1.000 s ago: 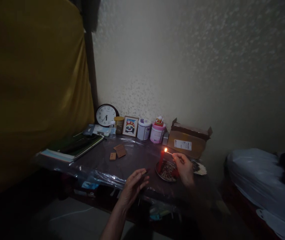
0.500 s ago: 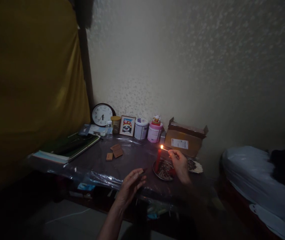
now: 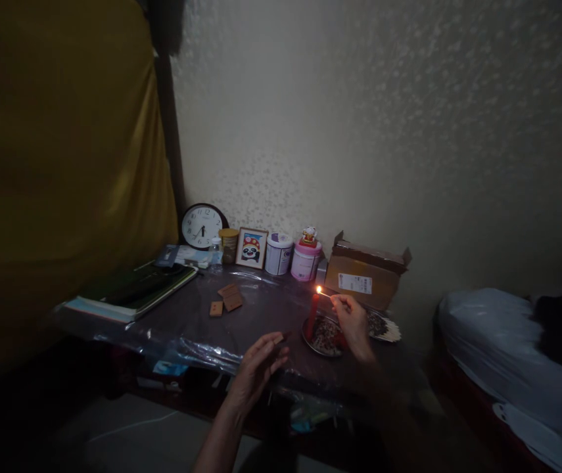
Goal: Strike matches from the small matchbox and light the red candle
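Observation:
My right hand (image 3: 352, 322) pinches a thin match (image 3: 325, 294) between its fingertips. A small flame (image 3: 319, 290) burns at the match's tip, right at the top of an upright red candle (image 3: 313, 318). That candle stands at the left side of a round metal plate (image 3: 305, 340) covered with dark and pale bits. To the plate's left, my left hand (image 3: 259, 368) is held with loosely curved fingers, thumb apart. A dark reddish spot by its fingertips is too dim to make out. Small brown matchbox-like boxes (image 3: 216, 309) lie farther left on the table.
Along the wall stand a clock (image 3: 202, 226), a framed panda picture (image 3: 252, 248), a white tub (image 3: 278, 255), a pink tub (image 3: 305, 261) bearing a figurine, and a cardboard box (image 3: 359, 276). Pale sticks (image 3: 388, 330) lie beside the plate. Books (image 3: 135, 295) sit left on the plastic-covered table (image 3: 261, 309).
Almost nothing differs. Both hands keep their places, and the flame stays at the candle's top.

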Demonstrator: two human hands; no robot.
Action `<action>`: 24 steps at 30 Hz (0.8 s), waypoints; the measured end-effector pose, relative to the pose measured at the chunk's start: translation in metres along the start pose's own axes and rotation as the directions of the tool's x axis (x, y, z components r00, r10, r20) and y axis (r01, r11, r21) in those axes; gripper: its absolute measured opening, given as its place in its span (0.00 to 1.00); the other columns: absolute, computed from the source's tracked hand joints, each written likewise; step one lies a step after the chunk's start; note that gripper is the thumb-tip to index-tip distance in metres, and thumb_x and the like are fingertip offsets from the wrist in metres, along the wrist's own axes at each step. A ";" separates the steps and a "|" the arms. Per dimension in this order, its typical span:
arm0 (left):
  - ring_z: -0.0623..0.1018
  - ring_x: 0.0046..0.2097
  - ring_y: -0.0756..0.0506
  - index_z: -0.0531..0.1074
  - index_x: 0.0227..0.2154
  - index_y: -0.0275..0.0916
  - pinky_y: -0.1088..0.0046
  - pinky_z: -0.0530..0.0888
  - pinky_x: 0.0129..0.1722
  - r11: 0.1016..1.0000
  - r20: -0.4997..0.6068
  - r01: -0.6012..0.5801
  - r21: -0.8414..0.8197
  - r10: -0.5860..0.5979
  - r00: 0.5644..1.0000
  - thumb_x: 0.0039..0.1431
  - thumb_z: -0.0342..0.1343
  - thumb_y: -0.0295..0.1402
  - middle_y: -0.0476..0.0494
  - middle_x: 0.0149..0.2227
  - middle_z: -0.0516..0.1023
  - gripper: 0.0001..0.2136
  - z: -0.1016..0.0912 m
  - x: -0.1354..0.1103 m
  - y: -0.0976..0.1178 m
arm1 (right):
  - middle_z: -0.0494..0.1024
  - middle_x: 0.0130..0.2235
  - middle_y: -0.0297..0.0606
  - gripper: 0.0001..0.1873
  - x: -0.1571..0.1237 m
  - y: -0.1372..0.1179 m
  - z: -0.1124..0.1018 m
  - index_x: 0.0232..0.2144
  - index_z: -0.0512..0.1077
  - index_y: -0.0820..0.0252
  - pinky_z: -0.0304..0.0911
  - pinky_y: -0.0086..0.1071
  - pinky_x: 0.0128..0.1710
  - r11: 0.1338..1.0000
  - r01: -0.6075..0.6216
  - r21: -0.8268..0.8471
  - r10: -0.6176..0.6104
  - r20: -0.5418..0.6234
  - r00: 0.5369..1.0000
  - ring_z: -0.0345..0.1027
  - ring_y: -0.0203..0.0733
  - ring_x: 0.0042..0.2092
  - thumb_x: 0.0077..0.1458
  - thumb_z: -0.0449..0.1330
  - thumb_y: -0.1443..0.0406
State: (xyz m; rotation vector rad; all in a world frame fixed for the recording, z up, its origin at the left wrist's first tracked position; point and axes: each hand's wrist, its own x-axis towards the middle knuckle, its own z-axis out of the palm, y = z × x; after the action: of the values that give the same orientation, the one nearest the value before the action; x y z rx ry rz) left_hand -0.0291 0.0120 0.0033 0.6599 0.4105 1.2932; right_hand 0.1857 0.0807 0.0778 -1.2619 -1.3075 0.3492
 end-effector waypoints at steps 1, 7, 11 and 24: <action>0.75 0.41 0.44 0.74 0.38 0.37 0.65 0.70 0.44 1.000 -0.002 0.001 -0.001 -0.001 1.000 0.52 0.56 0.31 0.39 0.48 0.74 0.10 0.000 0.000 0.000 | 0.76 0.27 0.38 0.13 0.000 0.001 0.000 0.27 0.73 0.60 0.62 0.35 0.32 1.000 -0.002 -0.001 0.002 0.001 1.000 0.69 0.43 0.29 0.46 0.56 0.56; 0.75 0.41 0.44 0.74 0.39 0.37 0.65 0.70 0.44 1.000 0.003 -0.003 -0.015 0.003 1.000 0.53 0.56 0.30 0.39 0.45 0.76 0.10 0.000 0.000 -0.001 | 0.77 0.28 0.39 0.14 0.000 0.000 0.003 0.27 0.72 0.60 0.63 0.34 0.28 1.000 -0.024 -0.007 0.024 0.008 1.000 0.69 0.42 0.26 0.46 0.56 0.55; 0.76 0.41 0.44 0.74 0.38 0.37 0.65 0.71 0.44 1.000 -0.004 0.001 -0.019 -0.001 1.000 0.53 0.56 0.30 0.40 0.45 0.76 0.10 0.000 0.000 -0.001 | 0.77 0.29 0.39 0.14 -0.001 0.000 0.004 0.27 0.72 0.60 0.63 0.33 0.27 0.999 -0.038 -0.007 0.038 0.012 0.999 0.69 0.41 0.25 0.46 0.56 0.55; 0.76 0.40 0.44 0.74 0.38 0.37 0.66 0.70 0.44 1.000 -0.013 0.008 -0.011 -0.008 1.000 0.52 0.57 0.31 0.40 0.42 0.77 0.10 0.001 0.000 -0.001 | 0.76 0.29 0.38 0.15 -0.001 -0.001 0.009 0.28 0.72 0.61 0.63 0.31 0.26 0.998 -0.051 0.024 0.050 0.033 0.998 0.68 0.39 0.25 0.46 0.56 0.55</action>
State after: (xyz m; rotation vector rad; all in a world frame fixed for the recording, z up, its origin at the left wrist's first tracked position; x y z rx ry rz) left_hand -0.0280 0.0117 0.0038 0.6402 0.4163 1.2921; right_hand 0.1776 0.0836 0.0759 -1.2748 -1.2967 0.4217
